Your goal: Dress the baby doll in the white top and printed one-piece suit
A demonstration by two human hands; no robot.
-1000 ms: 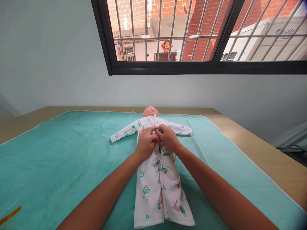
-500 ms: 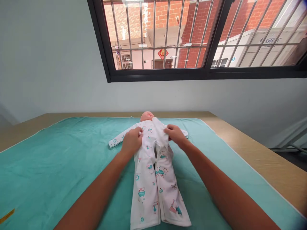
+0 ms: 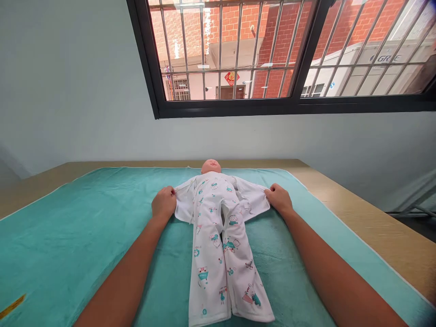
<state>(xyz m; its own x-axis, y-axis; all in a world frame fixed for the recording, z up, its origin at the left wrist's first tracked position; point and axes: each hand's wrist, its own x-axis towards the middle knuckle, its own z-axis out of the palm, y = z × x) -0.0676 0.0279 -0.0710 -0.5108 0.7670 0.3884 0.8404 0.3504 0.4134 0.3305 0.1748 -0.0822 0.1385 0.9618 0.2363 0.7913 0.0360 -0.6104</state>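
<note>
A baby doll (image 3: 211, 165) lies on its back on a teal towel (image 3: 78, 227), head toward the wall. It wears a white printed romper (image 3: 218, 236) whose front flaps are spread wide to both sides. My left hand (image 3: 164, 203) grips the left flap's edge with curled fingers. My right hand (image 3: 279, 198) pinches the right flap's edge. The romper legs lie flat and run toward me.
The towel covers a wooden table (image 3: 357, 204) that stands against a pale wall. A barred window (image 3: 272, 50) sits above. A yellow strip (image 3: 12, 306) lies at the towel's near left edge.
Both hands left the middle of the romper's chest and moved apart, each drawing a front flap outward, so the garment now lies open over the sleeves.
</note>
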